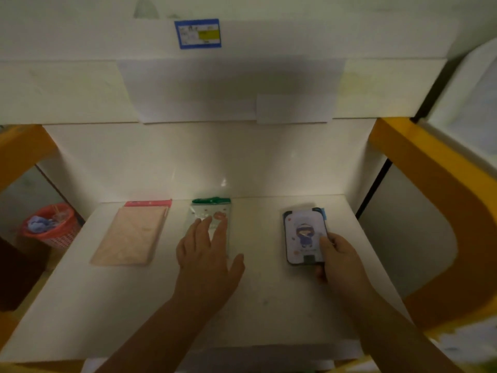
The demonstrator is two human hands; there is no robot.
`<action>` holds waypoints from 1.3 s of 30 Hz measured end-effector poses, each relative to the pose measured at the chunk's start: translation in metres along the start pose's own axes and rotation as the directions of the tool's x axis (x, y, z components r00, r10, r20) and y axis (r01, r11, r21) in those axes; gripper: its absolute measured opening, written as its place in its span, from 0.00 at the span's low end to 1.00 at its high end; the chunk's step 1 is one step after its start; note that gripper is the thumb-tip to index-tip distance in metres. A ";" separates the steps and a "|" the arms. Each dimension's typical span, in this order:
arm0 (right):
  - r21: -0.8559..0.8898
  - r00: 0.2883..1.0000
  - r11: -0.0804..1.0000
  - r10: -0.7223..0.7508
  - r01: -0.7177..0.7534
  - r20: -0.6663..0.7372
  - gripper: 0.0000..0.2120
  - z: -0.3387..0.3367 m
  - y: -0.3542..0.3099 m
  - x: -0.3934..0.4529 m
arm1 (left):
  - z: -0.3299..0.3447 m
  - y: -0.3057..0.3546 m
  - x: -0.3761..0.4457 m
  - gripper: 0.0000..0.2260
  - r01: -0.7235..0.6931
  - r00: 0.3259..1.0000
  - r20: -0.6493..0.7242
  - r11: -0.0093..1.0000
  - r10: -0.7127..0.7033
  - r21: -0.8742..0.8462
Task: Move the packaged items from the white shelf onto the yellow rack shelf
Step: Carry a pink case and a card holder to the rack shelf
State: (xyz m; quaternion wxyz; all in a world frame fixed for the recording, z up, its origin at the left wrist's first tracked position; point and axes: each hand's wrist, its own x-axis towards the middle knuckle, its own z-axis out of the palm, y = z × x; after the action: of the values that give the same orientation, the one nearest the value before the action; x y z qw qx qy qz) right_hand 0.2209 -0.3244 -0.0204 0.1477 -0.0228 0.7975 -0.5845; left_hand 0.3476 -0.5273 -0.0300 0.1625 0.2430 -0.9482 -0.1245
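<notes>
Three flat packets lie on a white shelf board (80,305) framed by yellow rack posts. At the left is a pink-topped packet (131,235) with beige contents. In the middle lies a clear packet with a green top (211,208); my left hand (207,254) rests flat over its lower half, fingers spread. At the right is a phone-case packet with a cartoon figure (304,235). My right hand (338,259) grips its lower right edge, thumb on top.
Yellow rack posts (430,184) stand at both sides, with a white panel across the back. A red basket (51,224) with rubbish sits on the floor at the far left. A blue-bordered label (197,33) is stuck on the white surface above.
</notes>
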 end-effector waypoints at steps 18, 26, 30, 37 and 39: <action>-0.736 0.990 0.662 -0.109 0.143 0.094 0.27 -0.015 0.010 0.037 | 0.008 0.034 -0.008 0.35 0.035 0.997 0.063 0.997 -0.039 0.065; -0.761 0.943 0.594 -0.325 0.260 0.068 0.23 -0.021 0.001 -0.018 | -0.007 0.037 -0.016 0.31 -0.127 0.989 0.063 0.988 0.133 -0.085; -0.792 0.890 0.503 -0.442 0.347 0.109 0.24 -0.022 -0.004 -0.058 | -0.021 0.042 -0.026 0.30 -0.181 0.980 0.052 0.967 0.193 -0.180; -0.772 0.830 0.507 -0.556 0.384 0.047 0.27 -0.041 -0.009 -0.128 | -0.035 0.063 -0.051 0.29 -0.368 0.915 0.062 0.886 0.399 -0.283; -0.793 0.817 0.495 -0.577 0.355 0.005 0.25 -0.051 -0.005 -0.149 | -0.038 0.075 -0.059 0.28 -0.409 0.894 0.045 0.852 0.447 -0.327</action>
State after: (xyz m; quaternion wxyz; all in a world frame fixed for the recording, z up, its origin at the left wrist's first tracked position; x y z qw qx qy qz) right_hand 0.3487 -0.2473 0.0294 -0.1478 -0.2221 0.9414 -0.2063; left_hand 0.3794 -0.4400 0.0136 0.1651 -0.0107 -0.9551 -0.2459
